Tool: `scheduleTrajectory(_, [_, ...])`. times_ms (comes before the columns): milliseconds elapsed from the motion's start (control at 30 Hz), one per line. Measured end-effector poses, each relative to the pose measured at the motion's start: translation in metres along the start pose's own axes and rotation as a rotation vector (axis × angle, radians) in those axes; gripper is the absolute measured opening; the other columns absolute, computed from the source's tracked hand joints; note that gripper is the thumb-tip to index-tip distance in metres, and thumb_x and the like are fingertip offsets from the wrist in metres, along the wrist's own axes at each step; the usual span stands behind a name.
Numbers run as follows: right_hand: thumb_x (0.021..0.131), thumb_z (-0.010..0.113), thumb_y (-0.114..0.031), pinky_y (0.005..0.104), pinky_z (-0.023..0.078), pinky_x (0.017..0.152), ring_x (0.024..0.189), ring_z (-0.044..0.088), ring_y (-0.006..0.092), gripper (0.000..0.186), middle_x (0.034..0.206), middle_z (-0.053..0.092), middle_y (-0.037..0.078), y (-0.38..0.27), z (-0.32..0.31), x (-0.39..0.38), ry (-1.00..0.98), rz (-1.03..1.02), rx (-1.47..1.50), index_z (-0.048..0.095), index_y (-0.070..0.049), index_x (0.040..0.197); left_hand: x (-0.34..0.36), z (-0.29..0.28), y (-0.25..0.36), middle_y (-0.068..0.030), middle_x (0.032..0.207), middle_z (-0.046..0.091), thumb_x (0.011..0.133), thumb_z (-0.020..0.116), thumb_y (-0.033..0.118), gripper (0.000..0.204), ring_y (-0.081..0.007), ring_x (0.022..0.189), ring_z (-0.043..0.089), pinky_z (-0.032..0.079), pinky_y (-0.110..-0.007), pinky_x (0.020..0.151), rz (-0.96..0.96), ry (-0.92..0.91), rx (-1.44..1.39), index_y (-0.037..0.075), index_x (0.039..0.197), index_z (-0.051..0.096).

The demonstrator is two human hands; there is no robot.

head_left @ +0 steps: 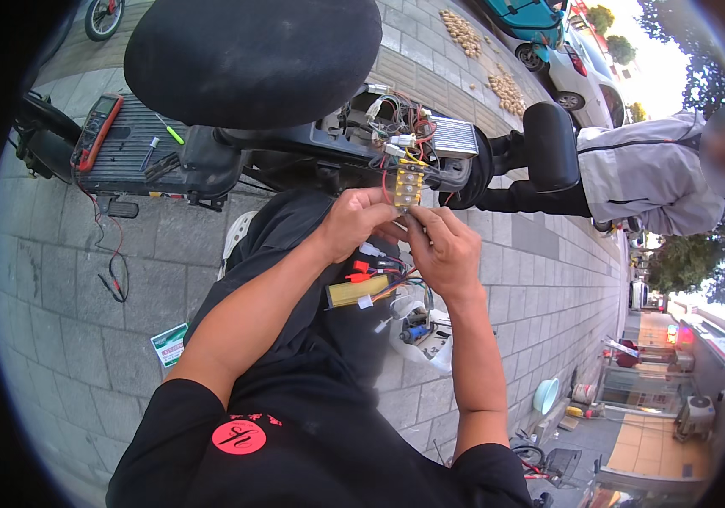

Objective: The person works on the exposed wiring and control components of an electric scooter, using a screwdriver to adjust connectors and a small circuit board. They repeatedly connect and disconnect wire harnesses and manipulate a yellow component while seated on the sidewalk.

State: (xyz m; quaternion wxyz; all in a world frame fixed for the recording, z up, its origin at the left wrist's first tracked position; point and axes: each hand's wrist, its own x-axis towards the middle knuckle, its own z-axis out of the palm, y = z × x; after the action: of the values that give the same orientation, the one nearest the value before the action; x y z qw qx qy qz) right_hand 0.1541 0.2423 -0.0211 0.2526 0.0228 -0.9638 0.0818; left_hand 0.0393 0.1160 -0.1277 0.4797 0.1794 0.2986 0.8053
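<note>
A yellow terminal block (409, 183) with a row of screws lies in front of me, below a tangle of wires (396, 118) in the scooter's opened body. My left hand (358, 222) is closed on the block's near left side, fingertips pressed against it. At its near end, my right hand (447, 245) pinches with thumb and forefinger; whatever small part sits between them is hidden. Just beyond the block is a silver finned box (454, 137). On my lap rests a yellow box (357, 293) with coloured leads and red and white connectors.
On the scooter's footboard (129, 148) lie a red-edged multimeter (101, 127), a green screwdriver (170, 129) and pliers (162, 167). Test leads (115, 284) trail onto the paving. A white bag (423, 339) of tools stands near my right forearm. A person (646, 173) is at the right.
</note>
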Motion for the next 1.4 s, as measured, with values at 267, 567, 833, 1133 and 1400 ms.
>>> scheduleTrajectory(267, [0.086, 0.079, -0.004, 0.0387, 0.056, 0.062, 0.071, 0.071, 0.0286, 0.019, 0.085, 0.071, 0.007, -0.012, -0.003, 0.003, -0.027, 0.112, 0.01, 0.074, -0.007, 0.104, 0.001, -0.002, -0.008, -0.0084, 0.113, 0.076, 0.104, 0.06, 0.015, 0.029, -0.0191, 0.097, 0.077, 0.062, -0.033, 0.086, -0.003, -0.012, -0.005, 0.001, 0.127, 0.071])
scheduleTrajectory(567, [0.091, 0.077, -0.008, 0.0419, 0.054, 0.06, 0.07, 0.068, 0.0302, 0.012, 0.084, 0.066, 0.009, -0.019, -0.006, 0.006, -0.095, 0.045, -0.214, 0.069, -0.006, 0.1, 0.0, 0.004, -0.006, -0.0095, 0.113, 0.076, 0.105, 0.059, 0.011, 0.029, -0.0177, 0.099, 0.076, 0.062, -0.034, 0.092, 0.026, -0.017, -0.014, -0.001, 0.129, 0.069])
scheduleTrajectory(833, [0.096, 0.073, -0.011, 0.0469, 0.052, 0.063, 0.076, 0.066, 0.0361, 0.012, 0.087, 0.063, 0.013, -0.021, -0.001, 0.003, -0.143, 0.153, -0.19, 0.063, -0.005, 0.098, 0.002, 0.001, -0.011, -0.0101, 0.116, 0.075, 0.106, 0.059, 0.007, 0.026, -0.0183, 0.101, 0.075, 0.062, -0.035, 0.094, 0.014, -0.024, -0.028, -0.004, 0.129, 0.068])
scheduleTrajectory(1133, [0.094, 0.072, -0.006, 0.0481, 0.053, 0.066, 0.08, 0.066, 0.0375, 0.016, 0.09, 0.063, 0.015, -0.021, -0.001, 0.002, -0.131, 0.134, -0.118, 0.063, -0.004, 0.107, -0.001, 0.003, -0.008, -0.0094, 0.112, 0.076, 0.107, 0.06, 0.008, 0.026, -0.0182, 0.1, 0.075, 0.062, -0.035, 0.093, 0.013, -0.029, -0.042, -0.003, 0.129, 0.068])
scheduleTrajectory(1400, [0.093, 0.072, -0.008, 0.0493, 0.055, 0.066, 0.076, 0.067, 0.0401, 0.01, 0.089, 0.065, 0.017, -0.017, -0.003, 0.004, -0.143, 0.232, 0.023, 0.066, -0.003, 0.099, 0.001, 0.001, -0.013, -0.0111, 0.116, 0.075, 0.106, 0.059, 0.009, 0.03, -0.0186, 0.103, 0.076, 0.062, -0.035, 0.097, 0.028, -0.04, -0.027, -0.004, 0.132, 0.067])
